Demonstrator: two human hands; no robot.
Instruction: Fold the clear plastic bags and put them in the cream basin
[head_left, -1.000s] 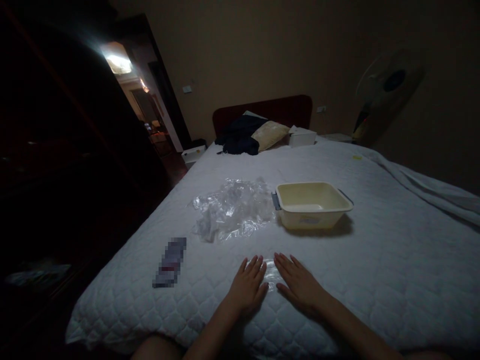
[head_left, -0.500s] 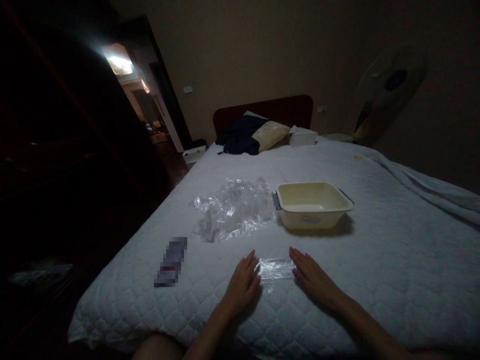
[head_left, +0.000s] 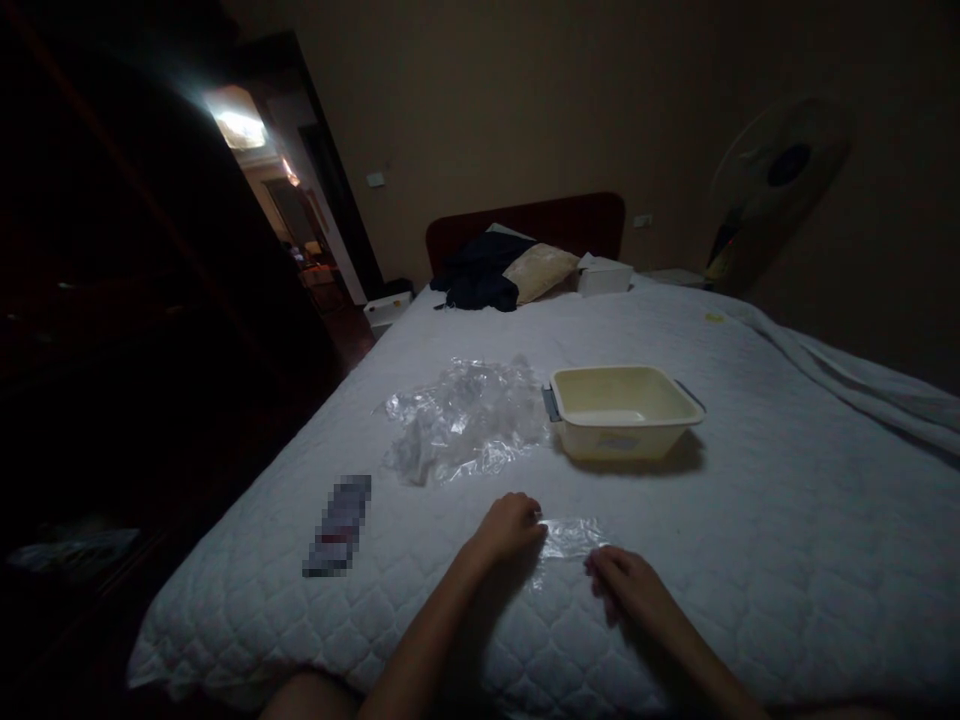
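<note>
A flat, folded clear plastic bag lies on the white quilted bedding between my hands. My left hand has its fingers curled down at the bag's left edge, gripping it there. At the near right corner, my right hand pinches the film between thumb and fingers. Just beyond, to the left, spreads a loose pile of crumpled clear plastic bags. Behind the folded bag and to the right stands a cream plastic basin with grey handles, with nothing visible inside.
A blurred-out phone-shaped object lies on the bed at the left. Dark clothing, a beige pillow and a white box rest by the headboard. A fan stands at the right.
My hands have gone from flat beside the folded bag to curled fingers at its edges. The right hand has come nearer to me, and the bag has shifted slightly right.
</note>
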